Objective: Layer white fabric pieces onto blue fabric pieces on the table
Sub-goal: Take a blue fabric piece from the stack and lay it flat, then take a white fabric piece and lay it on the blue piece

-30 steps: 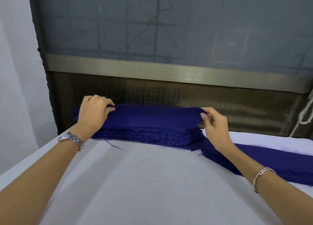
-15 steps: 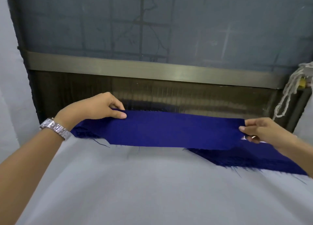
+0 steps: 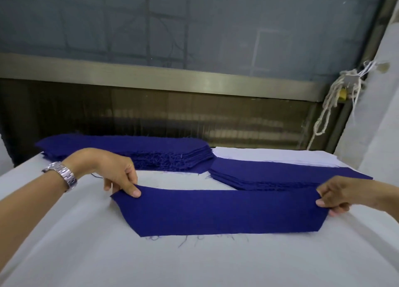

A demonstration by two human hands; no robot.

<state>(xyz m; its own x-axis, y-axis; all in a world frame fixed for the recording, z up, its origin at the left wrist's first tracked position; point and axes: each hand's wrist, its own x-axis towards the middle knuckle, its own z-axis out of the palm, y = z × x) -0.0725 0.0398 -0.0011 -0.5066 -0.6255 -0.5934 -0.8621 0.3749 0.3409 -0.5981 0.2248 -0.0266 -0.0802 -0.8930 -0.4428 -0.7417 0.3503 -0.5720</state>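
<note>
- The left hand [image 3: 116, 174], a metal wristwatch [image 3: 62, 175] on its wrist, pinches the left top corner of a blue fabric piece [image 3: 218, 211] between thumb and fingers.
- The piece spans the middle of the white-covered table [image 3: 194, 265], with its frayed lower edge on the cloth.
- Behind it at the far left is a tall blue stack [image 3: 133, 150]. A lower blue stack [image 3: 280, 174] sits to the right, its near edge hidden by the held piece.
- White fabric pieces [image 3: 269, 157] lie just behind that lower stack.
- The right hand [image 3: 336, 196] pinches the piece's right end.
- A knotted cord [image 3: 332, 105] hangs at the far right.
</note>
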